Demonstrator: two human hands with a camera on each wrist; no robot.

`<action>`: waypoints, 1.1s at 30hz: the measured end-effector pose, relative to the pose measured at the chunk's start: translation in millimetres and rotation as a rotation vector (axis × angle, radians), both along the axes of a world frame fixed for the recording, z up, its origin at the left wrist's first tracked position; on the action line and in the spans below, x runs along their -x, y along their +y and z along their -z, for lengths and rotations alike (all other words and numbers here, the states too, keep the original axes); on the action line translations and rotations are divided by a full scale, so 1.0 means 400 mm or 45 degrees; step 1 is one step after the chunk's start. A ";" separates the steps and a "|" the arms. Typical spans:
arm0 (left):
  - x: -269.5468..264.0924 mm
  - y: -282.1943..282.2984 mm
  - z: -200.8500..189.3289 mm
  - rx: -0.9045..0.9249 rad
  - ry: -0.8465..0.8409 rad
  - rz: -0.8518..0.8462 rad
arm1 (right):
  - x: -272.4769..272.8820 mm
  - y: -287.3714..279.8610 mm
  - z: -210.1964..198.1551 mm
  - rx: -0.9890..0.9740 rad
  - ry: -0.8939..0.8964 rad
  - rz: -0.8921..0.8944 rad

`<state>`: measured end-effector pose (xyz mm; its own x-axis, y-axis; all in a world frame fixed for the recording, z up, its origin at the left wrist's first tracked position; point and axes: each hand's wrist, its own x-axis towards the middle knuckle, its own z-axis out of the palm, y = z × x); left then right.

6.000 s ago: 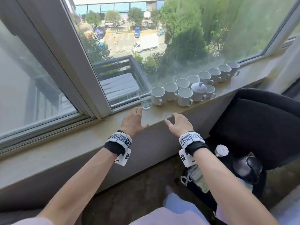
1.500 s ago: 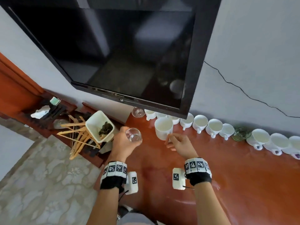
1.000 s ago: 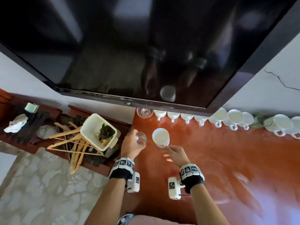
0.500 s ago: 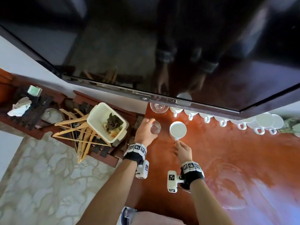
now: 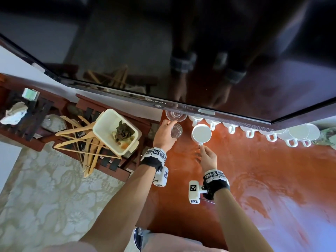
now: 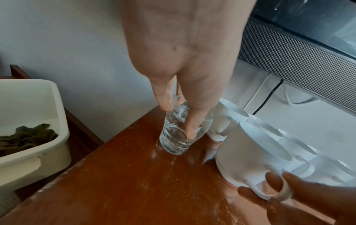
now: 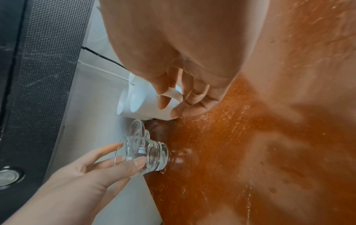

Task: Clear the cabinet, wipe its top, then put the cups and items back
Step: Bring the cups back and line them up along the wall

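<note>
My left hand (image 5: 172, 130) grips a small clear glass (image 5: 176, 132) from above, near the back left corner of the red-brown cabinet top (image 5: 254, 170). In the left wrist view the glass (image 6: 181, 132) is upright, at or just above the wood; I cannot tell if it touches. My right hand (image 5: 201, 149) pinches the handle of a white cup (image 5: 201, 133) just right of the glass. The right wrist view shows a finger through that handle (image 7: 173, 94). A row of white cups (image 5: 269, 135) lines the wall, with a second glass (image 5: 175, 115) at its left end.
A large black TV (image 5: 181, 51) overhangs the back row of cups. Left of the cabinet stand a white bin (image 5: 109, 117) holding green scraps, wooden hangers (image 5: 81, 139) and a dark rack (image 5: 36, 113). The cabinet top shows wet smears (image 5: 254, 193). Patterned carpet (image 5: 45, 197) lies below.
Six seconds ago both hands were at a windowsill lined with cups. Over the last second they have carried the glass and white cup back and down toward the cabinet's rear left corner.
</note>
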<state>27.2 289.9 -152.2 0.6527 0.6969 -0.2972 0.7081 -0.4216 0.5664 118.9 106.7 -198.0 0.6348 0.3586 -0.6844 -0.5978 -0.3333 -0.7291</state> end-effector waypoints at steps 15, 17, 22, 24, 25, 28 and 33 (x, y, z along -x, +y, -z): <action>-0.066 -0.011 -0.008 -0.119 0.086 0.134 | -0.042 0.006 0.011 0.042 -0.036 -0.081; -0.073 -0.012 -0.006 -0.124 0.095 0.144 | -0.047 0.006 0.007 0.052 -0.040 -0.105; -0.097 -0.020 -0.009 -0.157 0.115 0.172 | -0.057 0.007 -0.006 0.100 -0.040 -0.185; -0.104 -0.021 -0.012 -0.163 0.123 0.177 | -0.060 0.010 -0.015 0.128 -0.057 -0.213; -0.106 -0.021 -0.012 -0.162 0.127 0.177 | -0.061 0.012 -0.019 0.135 -0.061 -0.220; -0.107 -0.019 -0.011 -0.168 0.148 0.191 | -0.064 0.013 -0.030 0.169 -0.066 -0.245; -0.104 -0.017 -0.020 -0.167 0.175 0.230 | -0.068 0.011 -0.061 0.239 -0.155 -0.344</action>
<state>68.9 282.9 -144.3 0.7296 0.6112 -0.3070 0.6815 -0.6115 0.4021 146.2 111.0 -173.6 0.6153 0.3999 -0.6793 -0.3818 -0.6028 -0.7007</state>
